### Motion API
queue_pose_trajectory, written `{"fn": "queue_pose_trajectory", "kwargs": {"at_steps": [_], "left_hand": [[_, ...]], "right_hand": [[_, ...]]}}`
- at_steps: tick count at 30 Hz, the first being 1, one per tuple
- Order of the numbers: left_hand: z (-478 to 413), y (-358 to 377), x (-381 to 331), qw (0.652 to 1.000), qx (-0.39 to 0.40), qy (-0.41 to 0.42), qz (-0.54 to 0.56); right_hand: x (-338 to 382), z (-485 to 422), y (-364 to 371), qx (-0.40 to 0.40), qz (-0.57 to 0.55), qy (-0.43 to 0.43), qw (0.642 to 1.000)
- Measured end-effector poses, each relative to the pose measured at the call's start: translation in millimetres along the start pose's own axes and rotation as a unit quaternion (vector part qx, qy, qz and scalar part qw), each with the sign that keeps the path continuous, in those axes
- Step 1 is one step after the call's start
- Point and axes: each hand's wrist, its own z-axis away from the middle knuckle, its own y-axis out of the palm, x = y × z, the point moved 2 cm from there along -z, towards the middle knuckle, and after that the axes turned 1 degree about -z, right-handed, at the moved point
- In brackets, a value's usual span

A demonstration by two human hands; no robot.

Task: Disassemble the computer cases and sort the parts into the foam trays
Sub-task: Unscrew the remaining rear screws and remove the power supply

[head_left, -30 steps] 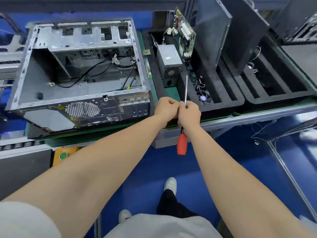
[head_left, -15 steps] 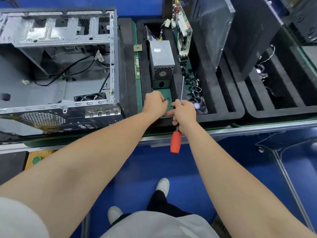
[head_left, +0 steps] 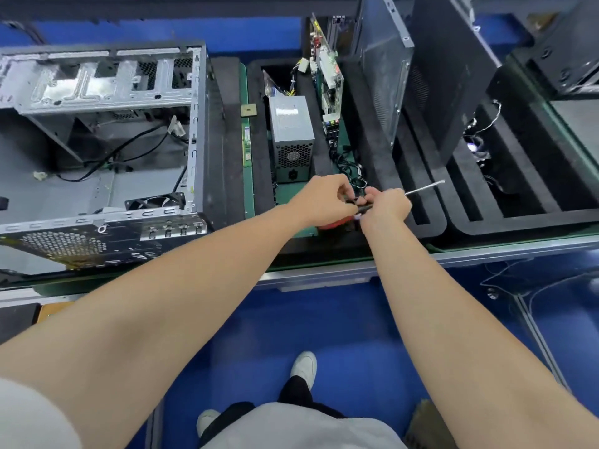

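Blue flooring runs beneath the grey-edged tabletop (head_left: 317, 277). At nine o'clock from the hands lies the open grey sheet-metal computer case (head_left: 97, 140), which looks stiff, bulky and sharp-edged and is best taken by its folded frame rails. A small black fan (head_left: 155, 202) sits in its near corner. The left hand (head_left: 327, 199) appears to pinch the dark neck of the red-handled screwdriver (head_left: 424, 188), whose handle the right hand (head_left: 385, 205) grips, over the black foam tray (head_left: 434, 222). The tray's slots at three o'clock stand free, while the grey power supply box (head_left: 291, 131) crowds twelve.
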Motion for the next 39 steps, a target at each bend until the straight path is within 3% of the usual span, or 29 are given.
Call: {"fn": "queue_pose_trajectory", "kwargs": {"at_steps": [3,7,15,24,31,39], "left_hand": [[-17.0,9.4,-5.1,0.996,0.038,0.025,-0.076],[-24.5,20.2,1.6,0.991,-0.009,-0.010,-0.130],[-20.2,20.7,9.5,0.985,-0.026,-0.010,-0.170],[-21.4,36.9,-1.1,0.985,-0.063,0.003,-0.158],[-18.7,31.3,-2.1,0.984,-0.061,0.008,-0.164],[-2.7,8.6,-6.5,0.983,-0.066,0.008,-0.170]], "right_hand": [[18.3,-16.6,-7.4,0.034,0.059,-0.025,0.997],[14.4,-21.8,-10.8,0.101,0.164,-0.016,0.981],[12.3,-21.1,-20.3,0.052,0.269,-0.046,0.961],[9.7,-8.7,-22.9,-0.007,0.250,-0.100,0.963],[7.4,-3.4,-22.6,-0.046,0.334,-0.189,0.922],[-9.0,20.4,-5.9,-0.029,0.346,-0.206,0.915]]}}
